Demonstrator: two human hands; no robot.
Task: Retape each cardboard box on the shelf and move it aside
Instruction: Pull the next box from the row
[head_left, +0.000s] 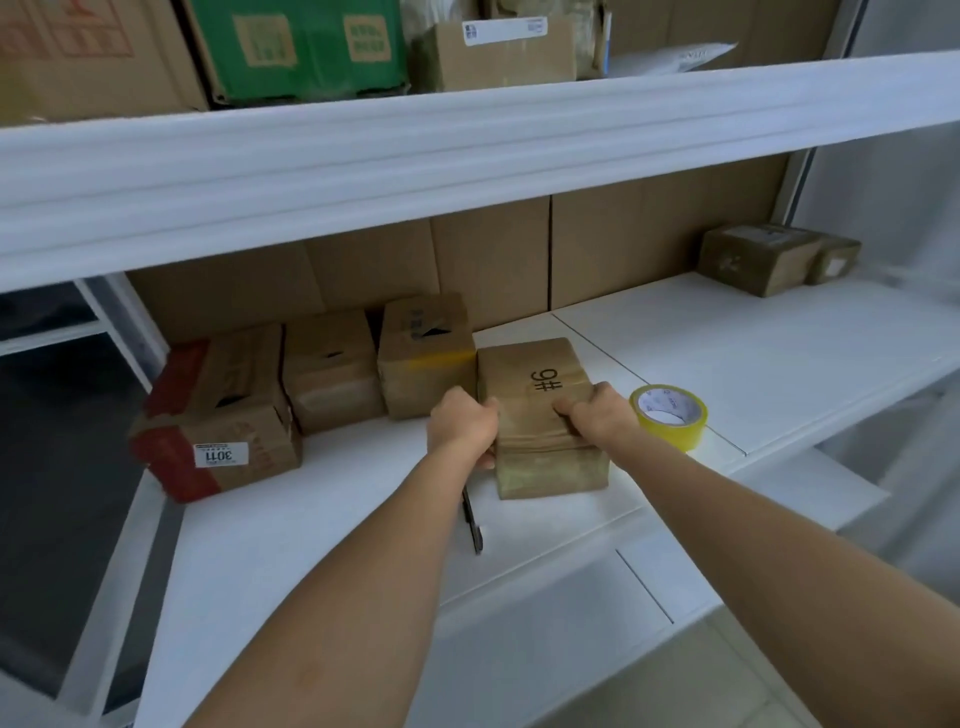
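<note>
Head view: box marked 9# (540, 410) on shelf (779, 358), gripped by left hand (464, 423) and right hand (597, 413), fingers curled over its edges. Tape roll (669, 417) beside. Three boxes (332, 371) left apparently pending; two (774, 257) far right.

Brown taped cardboard box (540, 415) (marked "9#"), upright on white shelf (753, 364), yellow tape roll (669, 417) just beside it

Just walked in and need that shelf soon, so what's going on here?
A person is working on the cardboard box marked 9# on the white shelf. The left hand grips its left side and the right hand its near top edge. A yellow tape roll sits just right of it; three more boxes line up to the left.
</note>
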